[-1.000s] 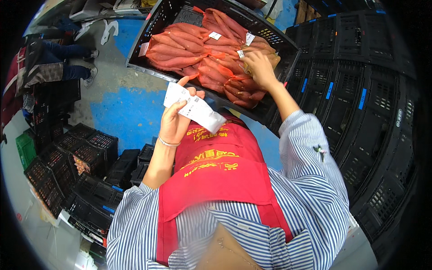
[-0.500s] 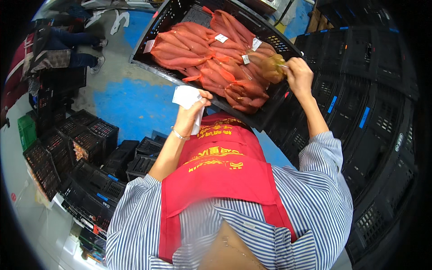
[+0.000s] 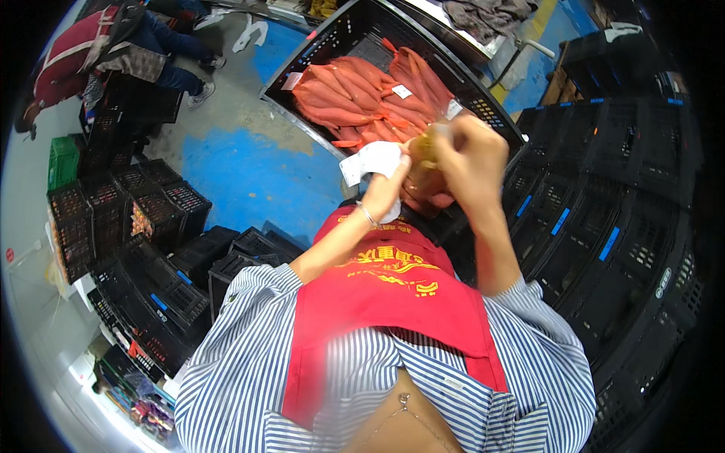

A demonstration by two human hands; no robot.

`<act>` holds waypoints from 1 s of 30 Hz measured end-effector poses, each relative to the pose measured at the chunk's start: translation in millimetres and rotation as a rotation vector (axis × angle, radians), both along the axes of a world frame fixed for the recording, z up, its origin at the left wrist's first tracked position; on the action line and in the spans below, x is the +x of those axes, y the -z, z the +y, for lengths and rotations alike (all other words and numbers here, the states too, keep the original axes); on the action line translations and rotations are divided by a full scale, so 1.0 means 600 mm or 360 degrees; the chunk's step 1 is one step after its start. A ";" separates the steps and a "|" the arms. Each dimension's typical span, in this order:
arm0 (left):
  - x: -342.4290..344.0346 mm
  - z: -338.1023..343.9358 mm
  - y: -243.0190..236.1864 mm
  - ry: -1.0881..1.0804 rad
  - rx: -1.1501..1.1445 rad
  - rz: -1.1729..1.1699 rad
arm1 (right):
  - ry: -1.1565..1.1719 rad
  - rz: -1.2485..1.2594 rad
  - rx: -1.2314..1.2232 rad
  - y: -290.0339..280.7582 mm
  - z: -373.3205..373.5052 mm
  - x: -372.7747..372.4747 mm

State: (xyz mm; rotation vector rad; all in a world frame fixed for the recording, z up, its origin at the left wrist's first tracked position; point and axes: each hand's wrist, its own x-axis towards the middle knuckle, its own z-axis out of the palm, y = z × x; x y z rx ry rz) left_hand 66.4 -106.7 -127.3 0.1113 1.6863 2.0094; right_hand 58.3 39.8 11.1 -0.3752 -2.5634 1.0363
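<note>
Red mesh bags (image 3: 334, 92), long tubers inside: lying in your black crate (image 3: 332, 44); pale tags showing on some. White label strip (image 3: 374, 160): your left hand (image 3: 385, 190), grip closed on it. Yellowish bag end (image 3: 425, 149), blurred: over the crate's near side, your right hand's (image 3: 476, 162) grip pinching it; no tag visible there yet.

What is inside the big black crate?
Red net bags of long produce, some with white tags, lie in the crate, whose floor shows at the far left. What the right hand covers cannot be seen, nor can the floor beneath the bags.
</note>
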 end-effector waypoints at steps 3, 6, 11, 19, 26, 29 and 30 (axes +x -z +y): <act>-0.068 -0.044 0.029 -0.0245 0.0037 -0.0228 | -0.0028 -0.0211 -0.0316 0.120 -0.069 -0.082; -0.152 -0.075 0.049 -0.0502 -0.0114 -0.0177 | 0.0112 -0.0510 -0.1583 0.244 -0.135 -0.151; -0.229 -0.168 0.105 -0.0605 0.0449 -0.0317 | -0.0069 -0.0340 -0.1766 0.322 -0.170 -0.201; -0.236 -0.265 0.083 -0.0802 -0.0143 -0.0046 | -0.0575 -0.0224 0.0033 0.339 -0.114 -0.208; -0.250 -0.205 0.094 -0.0437 -0.0444 -0.0066 | -0.0524 -0.0820 0.0023 0.359 -0.109 -0.248; -0.256 -0.182 0.088 -0.0524 -0.0272 -0.0247 | -0.0337 -0.0752 -0.0926 0.402 -0.069 -0.255; -0.260 -0.175 0.092 -0.0482 -0.0279 -0.0245 | -0.0251 -0.0751 -0.1078 0.397 -0.056 -0.255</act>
